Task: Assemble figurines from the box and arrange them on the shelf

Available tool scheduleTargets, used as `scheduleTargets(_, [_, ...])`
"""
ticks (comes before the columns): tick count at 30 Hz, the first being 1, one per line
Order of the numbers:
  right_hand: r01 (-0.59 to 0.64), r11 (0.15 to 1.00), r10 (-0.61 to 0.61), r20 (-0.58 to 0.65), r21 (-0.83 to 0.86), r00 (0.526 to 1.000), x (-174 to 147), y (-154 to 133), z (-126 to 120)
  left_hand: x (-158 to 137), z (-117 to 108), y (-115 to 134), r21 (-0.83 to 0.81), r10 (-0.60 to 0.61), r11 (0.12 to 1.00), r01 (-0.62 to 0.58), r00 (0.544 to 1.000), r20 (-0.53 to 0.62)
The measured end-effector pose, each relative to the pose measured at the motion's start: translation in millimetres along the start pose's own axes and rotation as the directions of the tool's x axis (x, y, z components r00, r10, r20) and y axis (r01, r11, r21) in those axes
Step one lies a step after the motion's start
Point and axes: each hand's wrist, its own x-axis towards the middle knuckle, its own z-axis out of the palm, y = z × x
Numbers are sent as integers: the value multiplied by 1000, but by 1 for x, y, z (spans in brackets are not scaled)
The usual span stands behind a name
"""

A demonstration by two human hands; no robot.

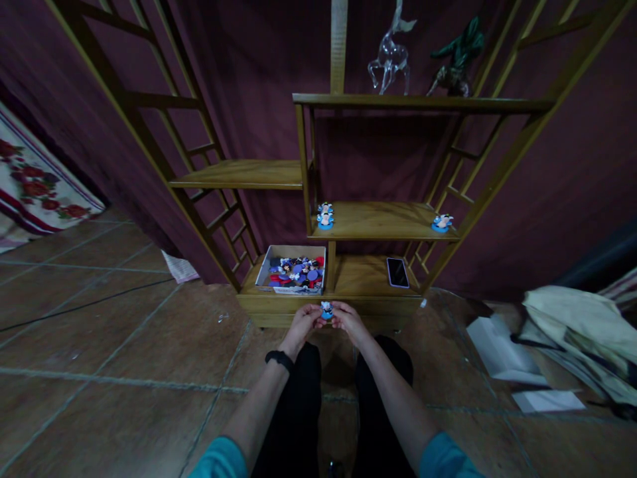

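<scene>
A small toy figurine [326, 310], whitish on a blue base, is held between my two hands in front of the shelf's bottom board. My left hand [307, 324], with a black band on the wrist, pinches its left side. From the other side the fingers of my right hand [350, 321] close on it too. Just beyond, an open cardboard box [290, 290] holds many small figurines with purple, red and blue parts. On the middle shelf stand similar blue-based figurines: two at the left end [325, 218] and one figurine [442, 223] at the right end.
A phone [397, 273] lies on the bottom board of the wooden shelf unit [381, 219]. On the top shelf are a clear deer figure [391, 56] and a dark green statue [460, 60]. White packaging [505, 352] and a pale cloth bag [580, 332] lie on the floor at right.
</scene>
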Motion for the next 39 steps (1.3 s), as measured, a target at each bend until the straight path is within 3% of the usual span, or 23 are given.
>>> scheduleTargets(26, [0, 1000, 0, 51, -2, 999, -2, -2, -1, -2, 2, 5, -30, -33, 999, 35, 997, 66])
scheduleTargets(39, [51, 998, -54, 53, 46, 997, -2, -4, -1, 5, -1, -3, -27, 34, 999, -31, 992, 119])
